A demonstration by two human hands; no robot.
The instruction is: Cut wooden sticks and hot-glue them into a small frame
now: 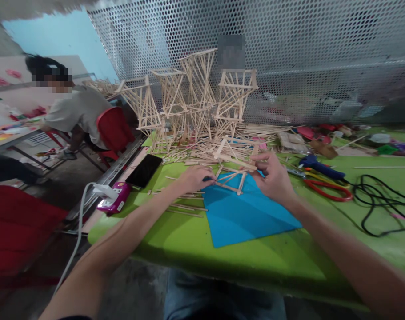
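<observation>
A small frame of thin wooden sticks (pixel 234 161) is held tilted above a blue sheet (pixel 245 222). My right hand (pixel 273 177) grips this frame at its right upper corner, thumb and fingers closed around the wood. At the frame's lower left, my left hand (pixel 198 178) is closed, its fingertips pinching the end of a thin wooden stick (pixel 230 176) that runs across the frame. Whether that stick is fastened to the frame I cannot tell. Several loose sticks (pixel 189 207) lie beneath my left forearm.
Stick towers (pixel 197 84) stand behind a pile of sticks (pixel 202 151). Left are a phone (pixel 145 171) and a purple power strip (pixel 117 198). Right are a blue glue gun (pixel 322 168), red-handled scissors (pixel 329 190) and a black cord (pixel 378 204). A person (pixel 78 111) sits far left.
</observation>
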